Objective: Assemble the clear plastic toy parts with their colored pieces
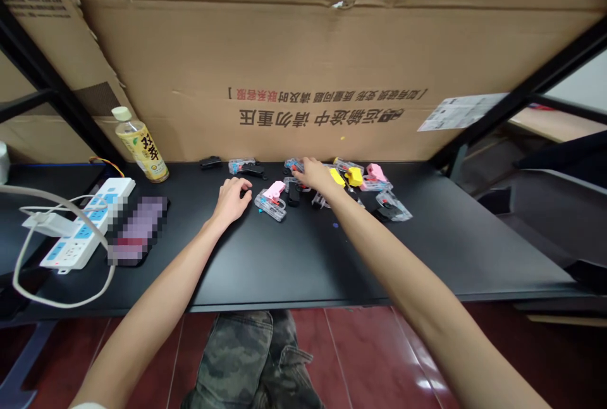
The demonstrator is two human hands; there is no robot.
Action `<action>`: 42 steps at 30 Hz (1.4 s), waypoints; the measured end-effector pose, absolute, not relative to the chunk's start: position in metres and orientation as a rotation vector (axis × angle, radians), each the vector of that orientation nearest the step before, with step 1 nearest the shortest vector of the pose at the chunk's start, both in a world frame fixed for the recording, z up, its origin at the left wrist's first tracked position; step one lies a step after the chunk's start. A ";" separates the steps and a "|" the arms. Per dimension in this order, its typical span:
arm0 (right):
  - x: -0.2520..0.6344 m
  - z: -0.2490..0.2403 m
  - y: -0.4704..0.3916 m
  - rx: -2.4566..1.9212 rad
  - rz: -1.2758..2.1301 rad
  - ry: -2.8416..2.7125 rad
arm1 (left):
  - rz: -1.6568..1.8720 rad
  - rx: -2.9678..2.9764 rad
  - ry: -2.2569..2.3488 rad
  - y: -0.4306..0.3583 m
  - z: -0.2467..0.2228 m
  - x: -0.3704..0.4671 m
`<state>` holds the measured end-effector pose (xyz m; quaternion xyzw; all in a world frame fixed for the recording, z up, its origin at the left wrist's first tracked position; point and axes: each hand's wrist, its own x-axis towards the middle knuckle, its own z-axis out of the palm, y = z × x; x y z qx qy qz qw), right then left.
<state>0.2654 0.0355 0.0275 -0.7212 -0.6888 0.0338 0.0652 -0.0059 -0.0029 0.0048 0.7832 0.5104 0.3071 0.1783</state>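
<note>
Matte black on the smooth, flat surface point(265, 270), crossed from the lower left by a bare left forearm point(175, 295) and, on a longer diagonal, by a bare right forearm point(398, 263). At the end of the former, the left hand point(231, 199), palm down, fingers loosely curled and half open, nothing visible in its grasp; just right of it, a transparent plastic piece with a pink block attached point(270, 205). Farther out, back uppermost, the right hand point(317, 175), wrist nearly straight, fingers stretched leftward onto a small clear plastic piece with blue and red parts point(291, 164), close to the foot of an upright brown cardboard panel point(332, 48); impossible to tell whether gripped or merely touched. Right of that wrist, a bright yellow plastic block point(354, 176) and a pale pink plastic block point(376, 172). Well left of the left hand, a yellow-labelled clear plastic bottle point(142, 146).
</note>
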 end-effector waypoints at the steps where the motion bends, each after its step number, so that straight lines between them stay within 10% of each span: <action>1: 0.264 0.028 0.040 -2.222 0.139 -2.042 | 0.880 2.229 1.418 -0.005 0.007 -0.005; 42: 0.238 0.017 -0.010 -1.829 0.112 -1.708 | 0.618 2.330 1.280 -0.028 0.008 0.015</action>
